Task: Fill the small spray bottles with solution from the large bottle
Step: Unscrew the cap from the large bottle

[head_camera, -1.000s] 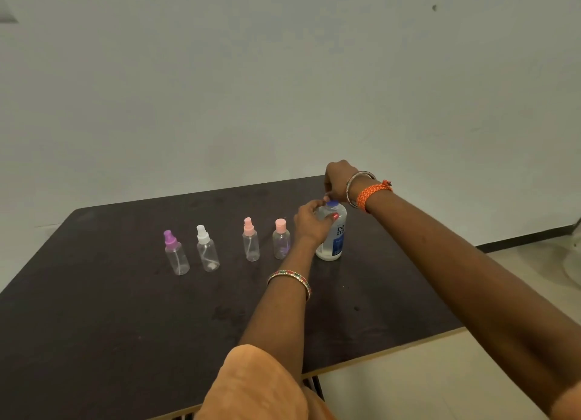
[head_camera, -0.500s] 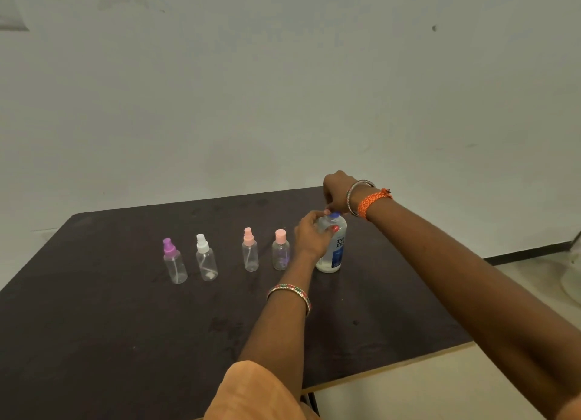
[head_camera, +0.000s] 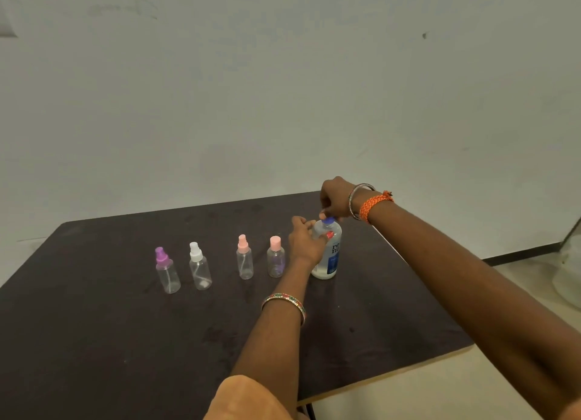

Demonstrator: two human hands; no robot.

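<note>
On the table: 4 small spray bottles, 1 large bottle.

Premises appear to be a plain, sparsely furnished room of unclear use, possibly domestic. A bare, pale painted wall, scuffed and marked in places, fills the far side. A dark counter with a light exposed edge stands against it. At right, a light floor meets the wall along a dark skirting strip.
</note>
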